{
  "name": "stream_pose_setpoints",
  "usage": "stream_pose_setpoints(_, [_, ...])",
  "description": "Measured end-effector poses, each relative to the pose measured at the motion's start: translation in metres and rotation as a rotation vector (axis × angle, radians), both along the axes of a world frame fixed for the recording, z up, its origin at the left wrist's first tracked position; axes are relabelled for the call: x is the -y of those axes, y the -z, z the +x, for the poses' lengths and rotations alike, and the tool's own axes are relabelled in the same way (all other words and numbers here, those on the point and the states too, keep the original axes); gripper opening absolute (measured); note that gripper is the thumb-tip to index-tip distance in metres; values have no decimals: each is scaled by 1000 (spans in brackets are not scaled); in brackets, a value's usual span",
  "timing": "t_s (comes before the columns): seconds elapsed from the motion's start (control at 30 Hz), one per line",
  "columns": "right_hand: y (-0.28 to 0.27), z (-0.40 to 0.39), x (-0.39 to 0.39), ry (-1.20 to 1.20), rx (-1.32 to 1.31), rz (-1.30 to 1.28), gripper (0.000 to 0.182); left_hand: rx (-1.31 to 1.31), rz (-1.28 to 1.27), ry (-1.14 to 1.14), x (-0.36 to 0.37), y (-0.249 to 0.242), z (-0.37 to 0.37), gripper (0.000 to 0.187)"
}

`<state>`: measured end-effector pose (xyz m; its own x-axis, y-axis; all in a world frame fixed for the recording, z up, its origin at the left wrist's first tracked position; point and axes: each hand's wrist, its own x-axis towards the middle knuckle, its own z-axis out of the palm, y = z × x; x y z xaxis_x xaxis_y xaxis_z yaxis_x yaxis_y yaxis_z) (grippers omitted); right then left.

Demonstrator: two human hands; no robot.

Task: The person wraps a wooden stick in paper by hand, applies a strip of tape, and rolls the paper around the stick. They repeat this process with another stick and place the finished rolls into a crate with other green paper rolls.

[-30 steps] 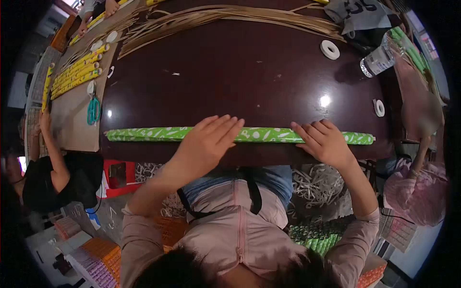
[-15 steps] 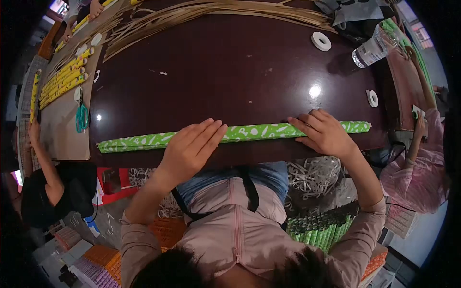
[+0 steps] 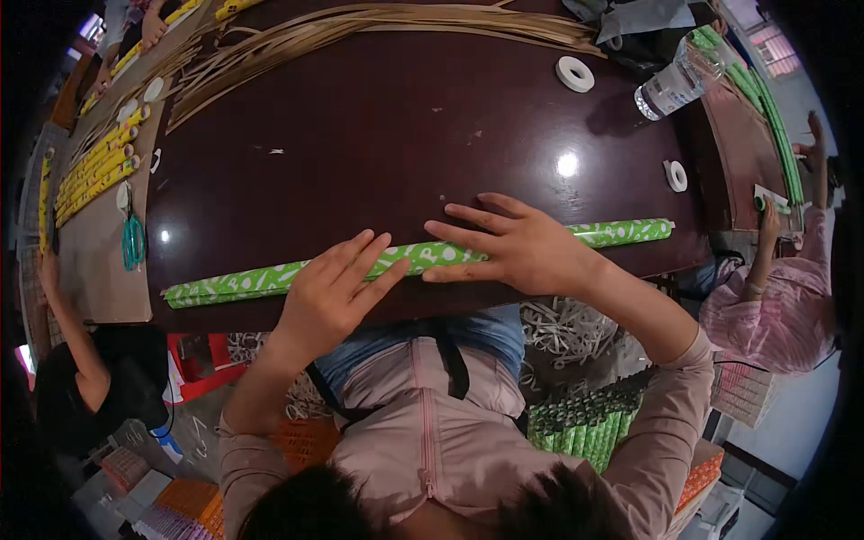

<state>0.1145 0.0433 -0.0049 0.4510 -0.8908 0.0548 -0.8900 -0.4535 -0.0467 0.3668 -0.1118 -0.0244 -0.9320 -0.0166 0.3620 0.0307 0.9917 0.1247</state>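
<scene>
A long green roll of white-patterned wrapping paper (image 3: 621,232) lies across the near edge of the dark table, its left end slightly nearer me. My left hand (image 3: 331,286) rests flat over its left-middle part, fingers stretched forward and a little apart. Close to it, my right hand (image 3: 513,243) lies over the middle of the roll with fingers spread and pointing left. Both palms cover parts of the paper, and neither hand grips it.
Brown strips (image 3: 360,20) run along the table's far side. A tape roll (image 3: 574,75), a smaller tape roll (image 3: 675,176) and a water bottle (image 3: 677,83) stand right. Teal scissors (image 3: 133,241) and yellow rolls (image 3: 99,175) lie left. Co-workers sit on both sides, one in a pink sleeve (image 3: 765,310).
My right hand has slid left along the roll, towards my left hand, and its fingers have spread. The whole view has shifted slightly.
</scene>
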Motion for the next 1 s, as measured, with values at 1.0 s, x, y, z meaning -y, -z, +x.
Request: stream_pose_setpoints(1.0, [12, 79, 14, 695, 265, -190, 70, 57, 64, -503, -28, 9, -41, 50])
